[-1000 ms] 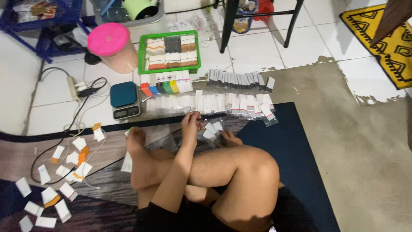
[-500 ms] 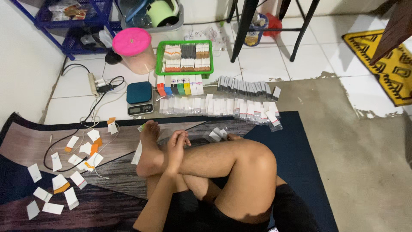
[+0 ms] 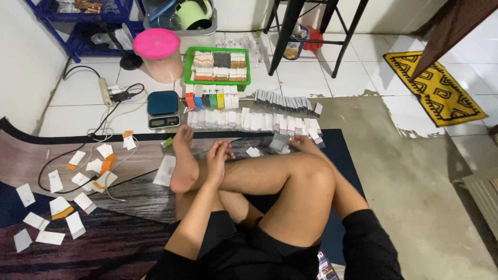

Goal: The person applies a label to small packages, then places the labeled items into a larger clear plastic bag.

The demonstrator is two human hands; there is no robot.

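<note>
I sit cross-legged on a dark rug (image 3: pixel 129 192). My left hand (image 3: pixel 218 155) rests on my shin beside my bare foot (image 3: pixel 182 161), fingers loosely curled, holding nothing. My right hand (image 3: pixel 302 143) reaches past my knee and touches a small heap of clear packets (image 3: pixel 280 142) on the rug; its fingers are partly hidden. A single white packet (image 3: pixel 253 152) lies between my hands. A long row of small packets (image 3: pixel 249 121) runs along the rug's far edge.
A digital scale (image 3: pixel 164 110), a green basket (image 3: pixel 189 66) of packets, a pink-lidded tub (image 3: pixel 157 53) and a power strip (image 3: pixel 106 91) with cables sit beyond the rug. Loose white and orange slips (image 3: pixel 62 202) lie at left. A black stool (image 3: pixel 311 31) stands behind.
My left hand has drawn back from the packets on the rug and settled on my shin. My head has tilted, so the view shows more of the floor ahead.
</note>
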